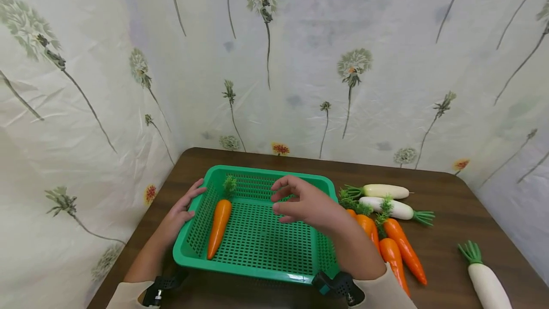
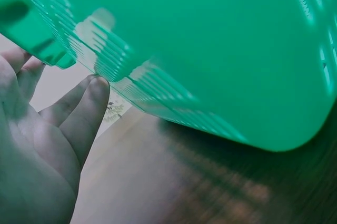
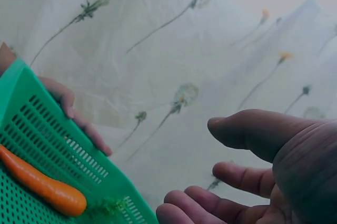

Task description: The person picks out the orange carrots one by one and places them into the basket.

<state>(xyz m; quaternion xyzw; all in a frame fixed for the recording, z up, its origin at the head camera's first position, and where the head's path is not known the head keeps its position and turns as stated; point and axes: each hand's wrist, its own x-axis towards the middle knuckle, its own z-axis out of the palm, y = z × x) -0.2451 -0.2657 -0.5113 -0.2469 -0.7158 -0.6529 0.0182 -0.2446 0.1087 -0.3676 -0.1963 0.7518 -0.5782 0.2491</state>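
Note:
A green plastic basket (image 1: 274, 271) sits on the table with one orange carrot (image 1: 219, 228) lying lengthwise at its left side, leafy top toward the back. My left hand (image 1: 182, 211) touches the basket's left rim from outside, its fingers fairly straight. In the left wrist view the thumb of that hand (image 2: 37, 129) meets the slotted outer wall. Above the right part of the basket hovers my right hand (image 1: 298, 199), holding nothing, fingers loosely bent and apart from the thumb. The right wrist view shows this hand (image 3: 247, 176) with a bare gap between thumb and fingers.
Right of the basket, several carrots (image 1: 403, 252) lie in a pile, partly hidden by the right forearm. Two white radishes (image 1: 386, 191) rest behind them. Another white radish (image 1: 489, 285) lies near the right edge. A flower-patterned cloth (image 1: 300, 61) hangs behind the brown table (image 1: 446, 204).

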